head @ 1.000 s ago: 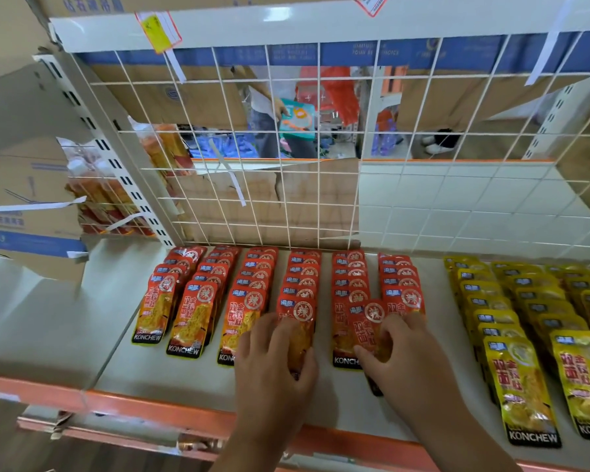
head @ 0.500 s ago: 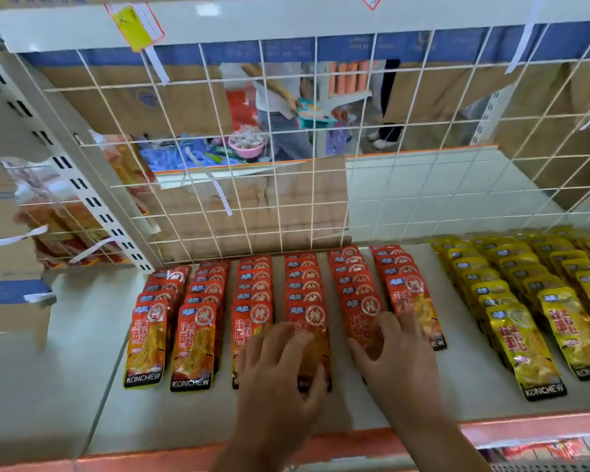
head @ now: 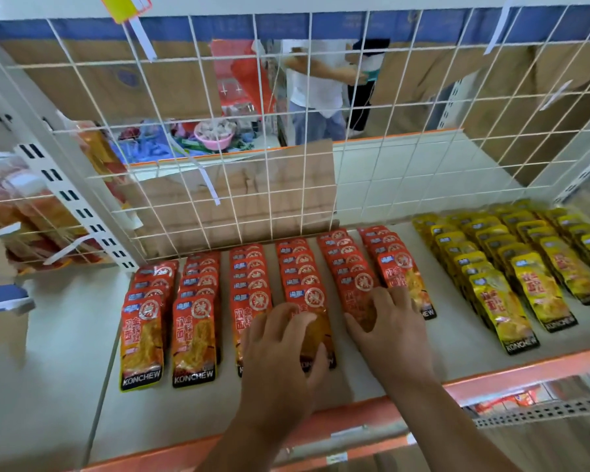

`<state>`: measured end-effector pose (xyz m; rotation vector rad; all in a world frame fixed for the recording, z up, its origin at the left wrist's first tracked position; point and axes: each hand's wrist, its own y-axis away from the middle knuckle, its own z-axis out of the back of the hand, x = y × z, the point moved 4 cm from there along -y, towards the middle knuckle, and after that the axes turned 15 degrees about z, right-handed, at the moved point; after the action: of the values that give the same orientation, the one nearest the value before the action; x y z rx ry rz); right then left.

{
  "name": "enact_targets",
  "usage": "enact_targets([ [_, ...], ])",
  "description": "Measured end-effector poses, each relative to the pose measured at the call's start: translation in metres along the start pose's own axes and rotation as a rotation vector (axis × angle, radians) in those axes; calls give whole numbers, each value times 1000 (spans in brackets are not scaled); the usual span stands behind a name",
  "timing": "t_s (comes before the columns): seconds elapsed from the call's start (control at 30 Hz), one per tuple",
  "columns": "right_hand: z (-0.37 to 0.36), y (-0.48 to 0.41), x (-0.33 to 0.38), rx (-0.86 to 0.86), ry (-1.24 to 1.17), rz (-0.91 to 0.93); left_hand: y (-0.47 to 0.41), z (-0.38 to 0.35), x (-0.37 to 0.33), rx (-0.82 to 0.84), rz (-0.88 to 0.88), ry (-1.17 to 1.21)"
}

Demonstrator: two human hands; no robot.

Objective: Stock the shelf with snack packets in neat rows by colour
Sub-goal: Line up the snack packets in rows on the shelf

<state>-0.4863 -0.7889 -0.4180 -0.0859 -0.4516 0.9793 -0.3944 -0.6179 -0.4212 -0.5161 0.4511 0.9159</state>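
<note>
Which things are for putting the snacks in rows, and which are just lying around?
For the job: red packets, yellow packets, the shelf, the left hand and right hand touching the red rows.
Just lying about: the cardboard sheet behind the wire grid, the pink bowl beyond it, the yellow tag up top.

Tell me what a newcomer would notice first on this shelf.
Six overlapping rows of red packets in the middle of the shelf catch the eye first, with rows of yellow packets beside them on the right. Next come the two bare hands at the front. The left hand lies on the fourth red row's front packet and the right hand on the fifth's, fingers spread.
</note>
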Motion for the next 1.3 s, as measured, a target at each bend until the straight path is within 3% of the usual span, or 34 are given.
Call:
enact_targets([
  [0.9, 19, 3, -9, -94, -156, 37, 3, 4, -9, -67, 37, -10],
  [1.1, 58, -21, 0, -110, -303, 201, -1, 56, -39, -253, 72, -49],
  [1.3, 134, -47, 60, -179, -514, 530, 1, 192, -92, -625, -4, -84],
])
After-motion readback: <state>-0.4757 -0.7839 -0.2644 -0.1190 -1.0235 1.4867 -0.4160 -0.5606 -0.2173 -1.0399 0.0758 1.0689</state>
